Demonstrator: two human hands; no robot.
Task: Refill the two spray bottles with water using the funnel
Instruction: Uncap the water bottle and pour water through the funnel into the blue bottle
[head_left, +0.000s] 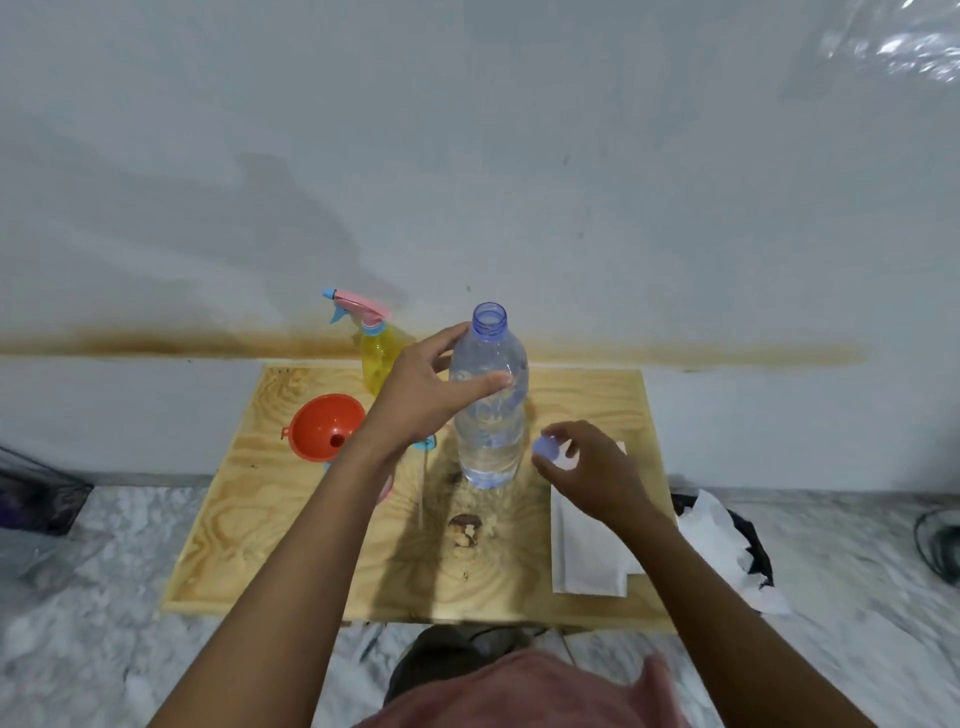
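- Napkin (587, 551) lying nearest on the right of the wooden board (249, 519), a dark knot (464, 530) showing in the board's middle.
- Right hand (592, 473) hovering just above the napkin's far end, its fingertips pinching the pale blue cap (546, 448) — the cap is off the bottle and held beside it.
- Left hand (423, 395) reaching in from the left, thumb and fingers wrapping the upper body of the clear water bottle (491, 415), which is standing upright, mouth open, about mid-board.
- Orange funnel (324, 426) sitting left of the bottle, apparently in the neck of something the left forearm is hiding; whether that is the second spray bottle cannot be told. A thin tube (422, 488) is lying between funnel and bottle — probably a removed sprayer's dip tube.
- Yellow spray bottle (382, 358) standing at the far edge, pink-and-blue trigger head in place, so it appears not yet opened.
- Risks, as judged: the soft bottle may buckle under the one-handed grip and slop water when tipped; a fast pour may overflow or unseat the funnel, wetting the board.
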